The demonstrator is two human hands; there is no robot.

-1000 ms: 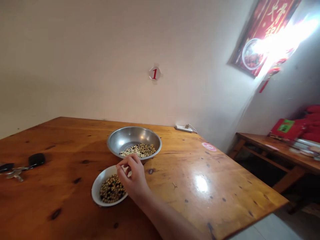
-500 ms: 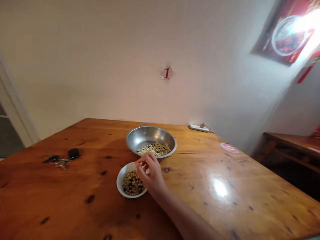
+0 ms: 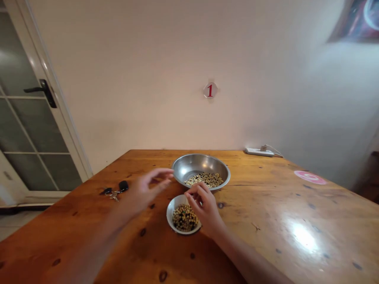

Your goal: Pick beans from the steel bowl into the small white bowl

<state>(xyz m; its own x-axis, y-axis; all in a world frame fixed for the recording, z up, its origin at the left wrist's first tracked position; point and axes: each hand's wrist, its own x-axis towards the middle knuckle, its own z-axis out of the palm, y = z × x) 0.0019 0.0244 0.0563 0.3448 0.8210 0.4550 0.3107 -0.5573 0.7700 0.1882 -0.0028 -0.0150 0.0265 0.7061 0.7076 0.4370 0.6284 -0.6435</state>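
A wide stainless steel bowl [image 3: 201,164] stands on the wooden table [image 3: 266,225], holding a shallow layer of pale and dark beans [image 3: 204,180]. In front of it sits a small white bowl [image 3: 174,208], filled with a mix of tan and dark beans [image 3: 185,218]. My right hand [image 3: 203,205] hovers over the white bowl's far rim, its fingertips drawn together in a pinch. Anything between them is hidden. My left hand [image 3: 148,190] is open and empty, reaching in beside the steel bowl's left rim without touching it.
A car key and key ring [image 3: 114,191] lie on the table to the left of my left hand. A white power strip [image 3: 259,152] lies at the back edge, and a pink round sticker [image 3: 310,177] is on the right. A glazed door [image 3: 38,130] stands beyond the left corner.
The view has swung left, bringing the door in and pushing the poster and side table out. My left hand has entered the view beside the steel bowl. My right hand stays over the white bowl.
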